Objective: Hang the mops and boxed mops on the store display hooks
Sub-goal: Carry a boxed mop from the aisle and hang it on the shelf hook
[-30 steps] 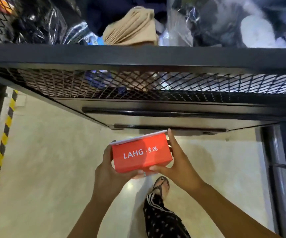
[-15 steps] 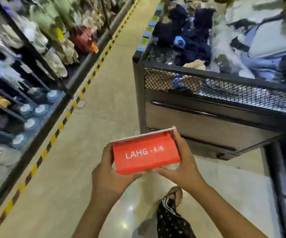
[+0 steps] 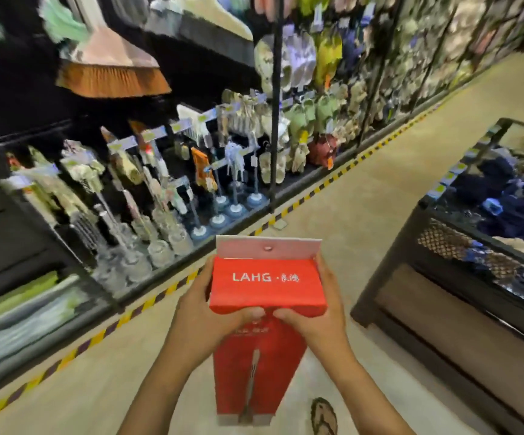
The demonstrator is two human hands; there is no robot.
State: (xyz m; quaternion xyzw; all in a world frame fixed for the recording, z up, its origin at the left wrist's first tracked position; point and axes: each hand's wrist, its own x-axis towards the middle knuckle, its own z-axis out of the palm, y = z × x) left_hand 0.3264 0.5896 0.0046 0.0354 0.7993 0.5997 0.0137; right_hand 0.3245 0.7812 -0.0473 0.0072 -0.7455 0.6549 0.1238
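in the aisle, left hand (image 3: 202, 312) and right hand (image 3: 318, 312) grip red box (image 3: 267, 284).

Red boxed mop (image 3: 267, 287), "LAHG" top face up, white hang tab (image 3: 268, 248) raised, held upright.

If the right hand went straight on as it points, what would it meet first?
Probably nothing near: the right hand, gripping the red box, points along open aisle floor; the hanging slippers stand far beyond, depth unclear.
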